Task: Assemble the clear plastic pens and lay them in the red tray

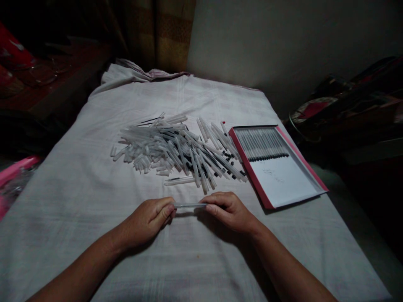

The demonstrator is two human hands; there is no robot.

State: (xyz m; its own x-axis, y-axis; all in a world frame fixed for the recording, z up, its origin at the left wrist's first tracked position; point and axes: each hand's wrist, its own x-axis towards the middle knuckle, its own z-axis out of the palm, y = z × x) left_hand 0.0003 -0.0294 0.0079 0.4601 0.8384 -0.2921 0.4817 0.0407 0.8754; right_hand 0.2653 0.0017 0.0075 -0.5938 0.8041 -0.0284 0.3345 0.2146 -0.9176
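Observation:
Between my two hands a pale translucent pen (189,205) is held level above the cloth. My left hand (157,214) is closed around its left end, and my right hand (228,210) pinches the right end; the fingers hide both tips. Just beyond them lies a heap of loose pen parts (170,144): translucent barrels, short clear caps, dark refills and small black plugs. To the right, a shallow box with red sides (252,176) holds a row of pens (262,142) along its far part, their black ends toward me.
A pale checked cloth (94,167) covers the surface and is bunched at the far edge. A dark wooden ledge (63,79) stands at the left, with a pink object (19,170) below it. Dark clutter (346,105) lies past the right edge.

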